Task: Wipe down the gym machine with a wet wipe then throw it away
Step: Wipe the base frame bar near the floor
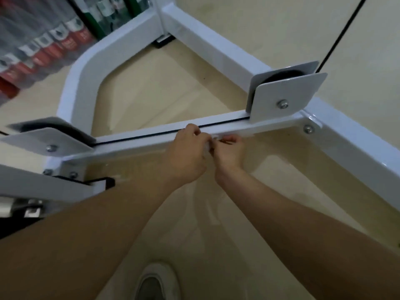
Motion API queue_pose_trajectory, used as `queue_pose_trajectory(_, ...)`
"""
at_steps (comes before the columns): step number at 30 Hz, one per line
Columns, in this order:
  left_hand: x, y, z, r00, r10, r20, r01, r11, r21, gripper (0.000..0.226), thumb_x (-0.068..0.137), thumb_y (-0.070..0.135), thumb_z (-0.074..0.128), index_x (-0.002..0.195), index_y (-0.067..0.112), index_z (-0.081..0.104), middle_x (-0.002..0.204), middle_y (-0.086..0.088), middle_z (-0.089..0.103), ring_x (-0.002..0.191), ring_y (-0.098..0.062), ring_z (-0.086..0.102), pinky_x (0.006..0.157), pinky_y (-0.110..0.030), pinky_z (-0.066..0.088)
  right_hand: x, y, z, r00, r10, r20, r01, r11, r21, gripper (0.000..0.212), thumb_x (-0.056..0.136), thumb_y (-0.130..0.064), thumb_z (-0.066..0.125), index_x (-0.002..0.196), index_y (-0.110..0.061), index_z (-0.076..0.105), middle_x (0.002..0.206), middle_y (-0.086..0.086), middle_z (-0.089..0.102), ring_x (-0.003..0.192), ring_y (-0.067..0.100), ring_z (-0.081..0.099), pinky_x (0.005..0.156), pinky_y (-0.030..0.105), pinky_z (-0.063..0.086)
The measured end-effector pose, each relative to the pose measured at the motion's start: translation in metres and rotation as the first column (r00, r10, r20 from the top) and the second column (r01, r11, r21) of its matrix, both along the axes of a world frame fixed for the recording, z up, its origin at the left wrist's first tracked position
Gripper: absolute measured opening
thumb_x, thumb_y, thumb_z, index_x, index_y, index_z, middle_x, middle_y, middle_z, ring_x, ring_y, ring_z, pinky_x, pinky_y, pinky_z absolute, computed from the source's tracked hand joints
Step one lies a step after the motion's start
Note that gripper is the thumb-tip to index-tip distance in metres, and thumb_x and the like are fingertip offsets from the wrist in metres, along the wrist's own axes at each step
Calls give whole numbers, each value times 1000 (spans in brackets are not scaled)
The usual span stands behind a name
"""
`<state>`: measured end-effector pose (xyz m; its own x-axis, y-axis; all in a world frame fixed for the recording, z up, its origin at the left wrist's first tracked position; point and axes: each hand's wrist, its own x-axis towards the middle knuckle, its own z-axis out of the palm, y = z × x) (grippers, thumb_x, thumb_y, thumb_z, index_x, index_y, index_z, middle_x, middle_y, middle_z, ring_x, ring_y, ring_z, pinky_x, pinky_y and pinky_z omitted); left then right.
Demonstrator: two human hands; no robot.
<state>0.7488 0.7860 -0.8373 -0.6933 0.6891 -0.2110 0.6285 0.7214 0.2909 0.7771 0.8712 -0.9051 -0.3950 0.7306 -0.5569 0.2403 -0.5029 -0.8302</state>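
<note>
Head view, looking down on the base of the gym machine [216, 46].

- A white painted crossbar [134, 146] is seen running between two pulley brackets, one at the left [43, 141] and one at the right [287, 92]. A thin black cable [140, 137] is laid along its top.
- Both hands are met at the middle of the crossbar, against its near edge. The left hand [188, 152] is curled, with its fingertips drawn in to a pinch. The right hand [229, 152] is likewise curled, fingers turned toward the left.
- The wet wipe [207, 147] is held between the two hands. Only a small white scrap is visible in the gap, and the rest is hidden by fingers. It appears to be pinched from both sides, as if being refolded or bunched.
- A pale streak on the bar just right of the hands is noted; whether it is wipe or glare cannot be told.
- A beige floor [173, 87] and one shoe [155, 282] are seen below.

Handling, as judged:
- The wipe is taken to be light, limp and damp, and likely to crumple and cling. It is best gripped as a folded pad under flat fingers, not by a corner.
- The frame is judged rigid and glossy, so little pressure should be needed.
- The cable and bolt heads could snag the soft sheet.
- The wiping is judged to be in progress, and disposal is not yet done.
</note>
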Motion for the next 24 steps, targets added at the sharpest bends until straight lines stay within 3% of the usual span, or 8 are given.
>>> queue_pose_trajectory(2,0,-12,-6,997,59,38,-60,998,27,52,78,4,54,129,15,56,127,-10,44,115,-29,45,97,-37,40,-3,-13,1,999,35,-13,-34,999,35,29,73,2,65,94,-11,49,87,10,65,78,25,64,78,38,57)
queue_pose_trajectory(7,2,-56,-15,941,213,264,-224,974,15,69,80,5,60,145,16,39,147,-6,39,135,-22,37,107,-26,31,-10,-48,16,995,94,-43,-91,993,70,32,81,3,57,97,-19,39,86,0,52,78,16,54,79,31,48)
queue_pose_trajectory(11,9,-80,-11,871,288,398,-351,932,94,69,81,11,65,145,19,40,143,-3,47,130,-19,44,103,-27,37,-24,-80,20,979,196,-47,-195,980,26,23,81,-1,57,92,-19,51,91,2,61,85,18,61,84,33,52)
queue_pose_trajectory(14,8,-100,-5,821,387,420,-466,879,101,64,82,10,63,141,19,42,140,-2,48,127,-18,46,103,-32,41,-31,-107,20,936,332,-120,-330,943,35,20,83,-5,59,96,-18,67,98,5,70,93,20,67,89,36,54)
queue_pose_trajectory(18,8,-128,1,770,482,417,-558,826,77,65,86,5,57,144,22,37,144,1,44,126,-17,46,99,-30,42,-45,-135,24,837,533,-124,-534,845,26,26,88,-11,58,111,-12,69,109,2,69,102,16,65,95,34,52)
queue_pose_trajectory(20,8,-142,3,754,516,407,-578,815,37,72,86,7,55,151,24,27,153,2,33,134,-17,39,105,-32,39,-46,-139,24,779,612,-141,-612,790,48,28,81,-15,60,106,-11,71,103,1,69,95,15,64,92,32,51)
queue_pose_trajectory(22,9,-154,4,734,544,406,-603,797,22,72,89,8,53,152,25,23,156,4,26,140,-16,32,109,-33,36,-39,-126,24,760,632,-154,-625,775,99,22,73,-15,58,92,-15,70,92,-2,68,87,12,62,88,30,48)
queue_pose_trajectory(24,9,-157,7,723,553,414,-622,782,39,67,91,7,51,150,28,29,155,3,28,138,-15,35,106,-33,40,-24,-96,28,819,563,-117,-545,824,154,23,80,-6,59,91,-23,71,96,-3,71,91,10,65,89,26,49)
